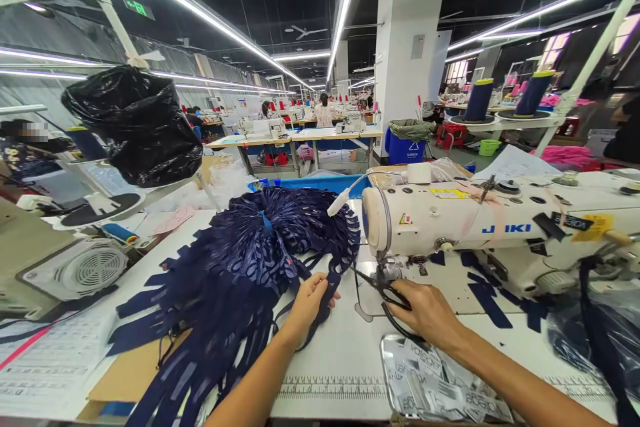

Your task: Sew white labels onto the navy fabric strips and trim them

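Between the thumb and fingers of my left hand [314, 300] is a navy fabric strap [330, 287], held in front of the sewing machine. My right hand [425, 310] grips black-handled scissors [395, 297], whose blades point left toward the strap; whether they touch it I cannot tell. A large heap of navy straps [235, 267], gathered with a blue tie, spreads over the table to the left of my left hand. Beyond my right hand stands the white sewing machine [450, 213], its needle area just behind the scissors.
A metal tray of printed labels [435, 380] sits below my right hand, near a ruler strip [330, 387] on the table. Short navy pieces [487, 303] lie at the machine's base. A black plastic bag [135, 127] hangs at left. Other people work at tables in the background.
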`<state>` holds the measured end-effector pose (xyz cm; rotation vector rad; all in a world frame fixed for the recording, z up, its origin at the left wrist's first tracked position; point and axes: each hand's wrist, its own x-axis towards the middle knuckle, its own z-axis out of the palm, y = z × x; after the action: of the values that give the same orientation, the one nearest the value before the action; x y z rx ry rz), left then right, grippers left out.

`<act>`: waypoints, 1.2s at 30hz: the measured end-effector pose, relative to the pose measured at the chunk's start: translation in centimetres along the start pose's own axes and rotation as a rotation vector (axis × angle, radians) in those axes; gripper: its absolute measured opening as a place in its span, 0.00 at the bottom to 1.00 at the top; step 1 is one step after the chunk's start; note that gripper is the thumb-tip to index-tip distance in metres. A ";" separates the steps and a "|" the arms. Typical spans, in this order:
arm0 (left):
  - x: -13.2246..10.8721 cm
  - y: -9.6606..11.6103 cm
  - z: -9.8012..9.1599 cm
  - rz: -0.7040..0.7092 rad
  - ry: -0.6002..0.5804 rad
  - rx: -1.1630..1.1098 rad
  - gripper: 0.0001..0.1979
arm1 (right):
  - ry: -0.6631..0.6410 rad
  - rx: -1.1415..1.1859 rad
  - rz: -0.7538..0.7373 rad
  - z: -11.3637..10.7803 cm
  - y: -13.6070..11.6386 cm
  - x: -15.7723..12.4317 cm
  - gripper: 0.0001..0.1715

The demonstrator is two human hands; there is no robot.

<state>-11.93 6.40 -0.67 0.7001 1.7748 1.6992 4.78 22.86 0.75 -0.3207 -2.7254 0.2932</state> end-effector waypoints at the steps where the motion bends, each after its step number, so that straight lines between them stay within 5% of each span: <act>1: -0.2 0.2 -0.1 0.011 0.029 -0.035 0.17 | 0.014 0.075 0.028 -0.3 0.0 -0.4 0.07; 13: -2.2 1.4 -0.9 0.119 0.148 -0.259 0.18 | -0.103 0.455 0.203 -1.5 1.5 -5.5 0.12; 23: -8.4 1.5 -2.5 0.137 0.200 -0.376 0.16 | -0.176 0.690 0.242 -2.4 -1.8 -7.7 0.19; 31: -9.4 1.3 -2.4 0.134 0.195 -0.427 0.14 | -0.594 1.393 0.368 -0.5 -6.5 -6.2 0.29; 36: -8.7 1.0 -2.3 0.117 0.176 -0.413 0.14 | -0.758 1.557 0.533 1.2 -8.3 -3.8 0.31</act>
<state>-7.55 -1.37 0.80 0.4898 1.4415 2.1766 6.28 13.75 0.42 -0.4602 -1.9621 2.7888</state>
